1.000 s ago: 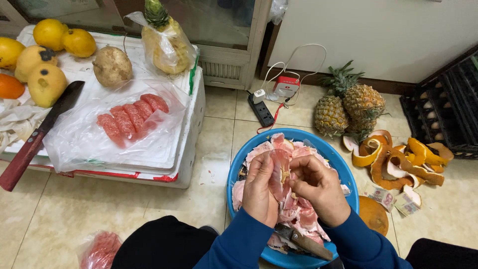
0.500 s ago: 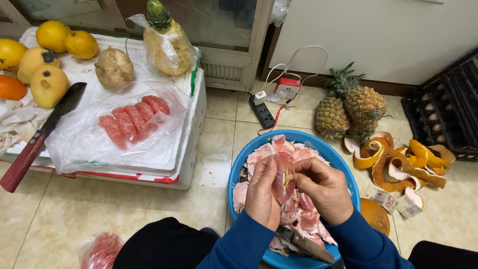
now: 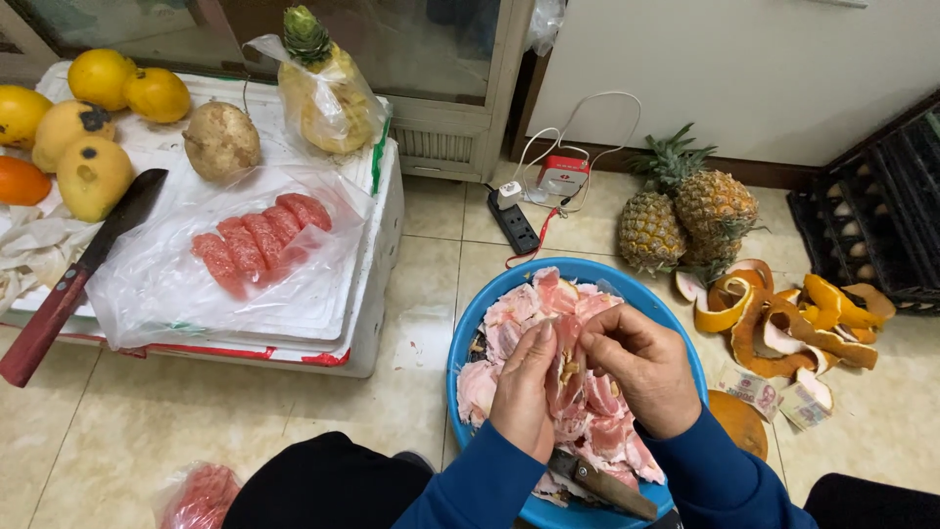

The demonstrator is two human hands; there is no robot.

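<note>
Hands stayed clamped on one pink pomelo segment [image 3: 566,367] above the blue basin [image 3: 460,338] of peelings, left hand [image 3: 524,392] and right hand [image 3: 641,367] barely shifted since half a second before. Pineapples [image 3: 685,211] and orange peel [image 3: 774,313] lay on the tiled floor [image 3: 196,431].

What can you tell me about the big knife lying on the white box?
The knife is a long cleaver-like blade with a dark, dull metal face and a reddish-brown handle that looks like wood. It lies flat and slanted on the white foam box, blade tip up near a yellow fruit, handle pointing down over the box's front edge. Its blade rests on the clear plastic sheet and beside pale peel scraps. No hand touches it.
</note>
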